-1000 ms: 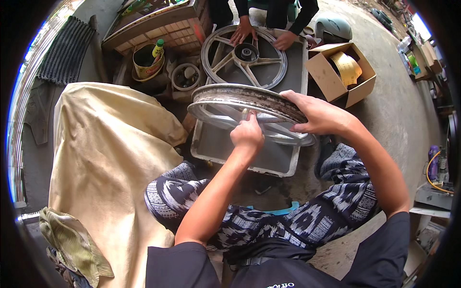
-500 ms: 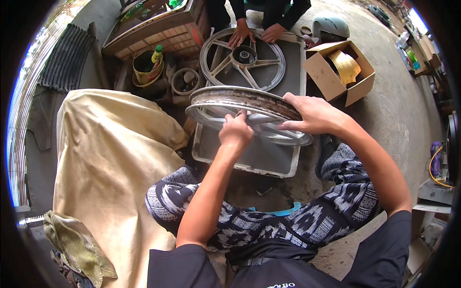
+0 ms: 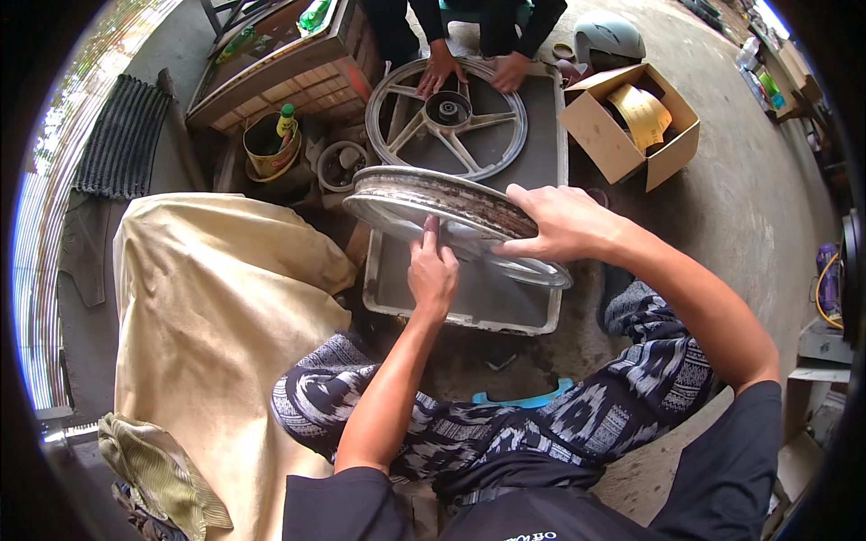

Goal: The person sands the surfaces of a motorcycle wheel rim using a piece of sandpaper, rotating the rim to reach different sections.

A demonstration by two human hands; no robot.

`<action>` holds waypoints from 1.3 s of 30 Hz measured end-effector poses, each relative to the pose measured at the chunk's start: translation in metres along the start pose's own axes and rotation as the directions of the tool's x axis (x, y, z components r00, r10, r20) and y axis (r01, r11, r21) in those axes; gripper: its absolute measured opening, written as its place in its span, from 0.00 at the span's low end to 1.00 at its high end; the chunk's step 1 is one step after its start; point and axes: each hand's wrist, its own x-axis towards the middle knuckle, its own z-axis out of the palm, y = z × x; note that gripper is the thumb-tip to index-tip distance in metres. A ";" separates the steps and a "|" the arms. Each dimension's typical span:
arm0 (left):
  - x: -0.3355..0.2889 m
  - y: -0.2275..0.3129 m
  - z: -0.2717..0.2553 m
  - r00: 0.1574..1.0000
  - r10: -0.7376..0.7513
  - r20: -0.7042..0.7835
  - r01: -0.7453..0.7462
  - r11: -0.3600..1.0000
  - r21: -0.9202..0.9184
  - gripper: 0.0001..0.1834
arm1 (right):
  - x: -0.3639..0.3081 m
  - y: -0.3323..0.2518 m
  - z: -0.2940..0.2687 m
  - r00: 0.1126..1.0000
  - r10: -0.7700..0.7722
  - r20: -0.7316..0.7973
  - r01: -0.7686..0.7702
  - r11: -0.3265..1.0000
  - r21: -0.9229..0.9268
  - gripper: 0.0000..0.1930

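Observation:
A motorcycle wheel (image 3: 451, 194) with a dirty, stained rim and silver spokes is held tilted above a shallow grey tray (image 3: 552, 316). My right hand (image 3: 568, 221) grips its rim at the right, thumb below and fingers on the outer side. My left hand (image 3: 433, 275) is at the wheel's near lower side, fingers curled and one finger reaching up to the spokes. Something small and dark shows at that fingertip; I cannot make out what it is. Beyond, a second spoked wheel (image 3: 457, 135) lies over the tray, with a co-worker's two hands (image 3: 439, 72) on it.
An open cardboard box (image 3: 595, 135) with a yellow roll (image 3: 642, 117) stands right of the tray, near a helmet (image 3: 609, 41). Buckets (image 3: 271, 160) and a wooden crate (image 3: 271, 86) are at the far left. A beige cloth (image 3: 216, 298) covers something bulky on my left.
My left hand has shifted left and its finger now points up. The held wheel and my right hand have moved slightly left. The co-worker's hands stay on the far wheel.

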 end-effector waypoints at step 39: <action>0.050 0.070 -0.103 0.825 -0.295 0.481 0.358 -0.385 -0.850 0.20 | -0.004 -0.049 0.078 0.998 0.059 -0.034 0.017 0.268 0.963 0.28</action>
